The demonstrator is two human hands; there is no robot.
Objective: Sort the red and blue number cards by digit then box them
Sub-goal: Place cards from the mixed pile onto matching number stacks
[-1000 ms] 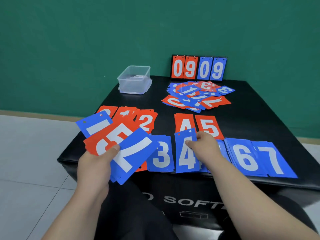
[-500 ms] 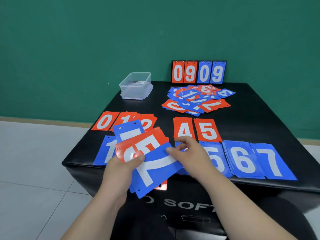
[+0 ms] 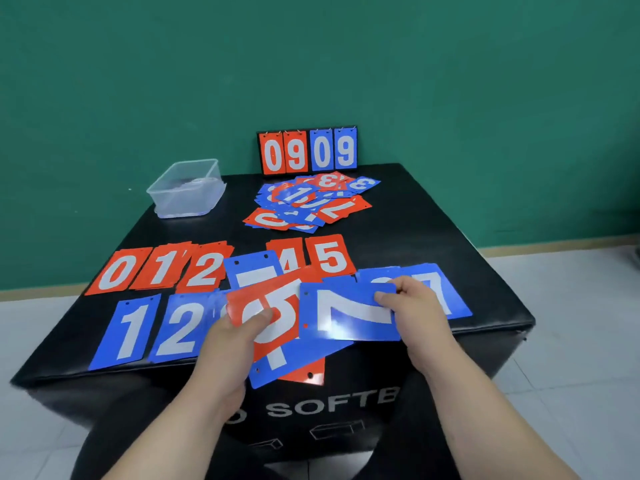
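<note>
Gripped a card fan (image 3: 273,306) in left fingers (image 3: 259,316), well in front of the box (image 3: 187,188), digits up for reading. Pinched a blue 7 (image 3: 346,313) in right fingers (image 3: 394,294), likely bound for its pile (image 3: 448,296).

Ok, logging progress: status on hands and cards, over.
Left hand grips fanned card stack. Right hand pinches top blue card, above the blue row. Unsorted heap waits at back, nothing blocking.

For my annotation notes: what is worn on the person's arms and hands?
Nothing that I can see: no sleeves show in the frame. The left hand and the right hand show no gloves, rings, watch or wristband.
</note>
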